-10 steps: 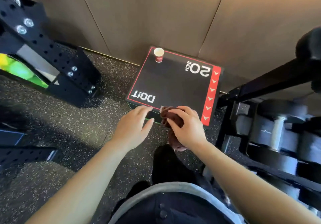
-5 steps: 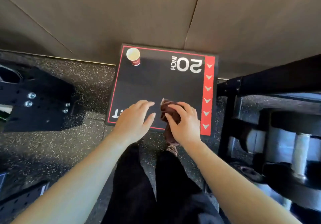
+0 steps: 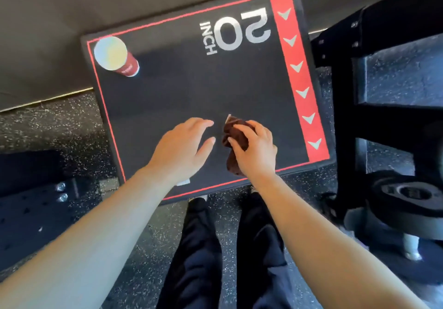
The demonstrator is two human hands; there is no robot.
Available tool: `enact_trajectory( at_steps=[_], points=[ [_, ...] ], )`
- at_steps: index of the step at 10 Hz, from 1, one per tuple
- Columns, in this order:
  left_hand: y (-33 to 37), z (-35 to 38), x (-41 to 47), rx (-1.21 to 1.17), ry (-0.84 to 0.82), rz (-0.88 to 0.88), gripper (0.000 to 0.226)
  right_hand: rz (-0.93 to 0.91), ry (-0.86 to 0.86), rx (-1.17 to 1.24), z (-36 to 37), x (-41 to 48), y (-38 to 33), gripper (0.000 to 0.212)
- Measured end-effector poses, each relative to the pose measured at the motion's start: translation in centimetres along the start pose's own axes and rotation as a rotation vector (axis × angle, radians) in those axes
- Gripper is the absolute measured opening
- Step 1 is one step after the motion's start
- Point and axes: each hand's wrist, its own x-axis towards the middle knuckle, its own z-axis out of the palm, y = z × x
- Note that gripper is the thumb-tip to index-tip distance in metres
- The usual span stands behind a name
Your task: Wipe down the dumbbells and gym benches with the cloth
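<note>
A dark brown cloth (image 3: 233,136) is bunched in my right hand (image 3: 255,149), which is closed on it above the near part of a black box (image 3: 187,92) with a red border and "20 INCH" printed on top. My left hand (image 3: 182,148) hovers just left of the cloth, fingers apart and empty. A dumbbell (image 3: 405,203) lies low on the black rack (image 3: 347,107) at the right; its end faces me.
A red paper cup (image 3: 117,56) with a pale lid stands on the box's far left corner. A tan wall runs behind the box. A black perforated steel frame (image 3: 36,203) lies at the left. My dark-trousered legs stand on speckled rubber floor (image 3: 60,121).
The view has tilted down and closer to the box, which now fills the middle. Both hands have shifted farther over its top; the right hand still grips the cloth.
</note>
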Motion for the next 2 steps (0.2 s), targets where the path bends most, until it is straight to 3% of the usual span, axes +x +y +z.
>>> enact_trajectory(
  at_steps=[2],
  points=[
    [-1.0,-1.0,0.2,0.051,-0.033,0.079,0.043,0.062,0.034,-0.024,0.6,0.4,0.0,0.036]
  ],
)
